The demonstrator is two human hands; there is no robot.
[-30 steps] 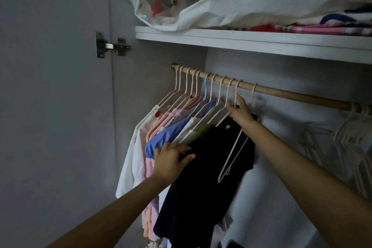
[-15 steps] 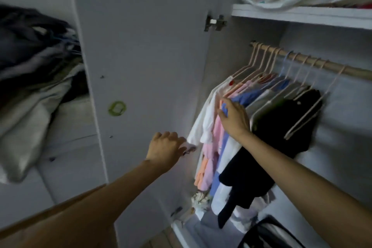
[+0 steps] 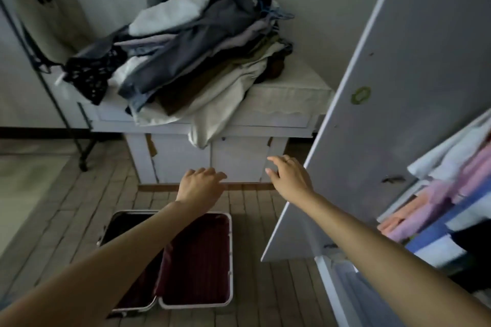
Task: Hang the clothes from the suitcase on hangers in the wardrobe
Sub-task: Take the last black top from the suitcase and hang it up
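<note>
An open suitcase (image 3: 230,260) with a dark red lining lies on the tiled floor below my arms; its two halves show only the lining. My left hand (image 3: 199,184) hovers above it with loosely bent fingers and holds nothing. My right hand (image 3: 289,176) reaches forward just left of the open wardrobe door (image 3: 385,119), fingers spread and empty. Hung clothes (image 3: 451,199) in white, pink, purple, blue and black show at the right edge inside the wardrobe.
A white cabinet (image 3: 239,117) stands against the wall ahead, heaped with a pile of grey, white, beige and dark clothes (image 3: 186,56). A black metal stand (image 3: 66,119) rises at the left. Tiled floor surrounds the suitcase.
My view has swung left, from the wardrobe rail to the floor and cabinet. Both hands have left the hung clothes and now hang empty in front of the cabinet.
</note>
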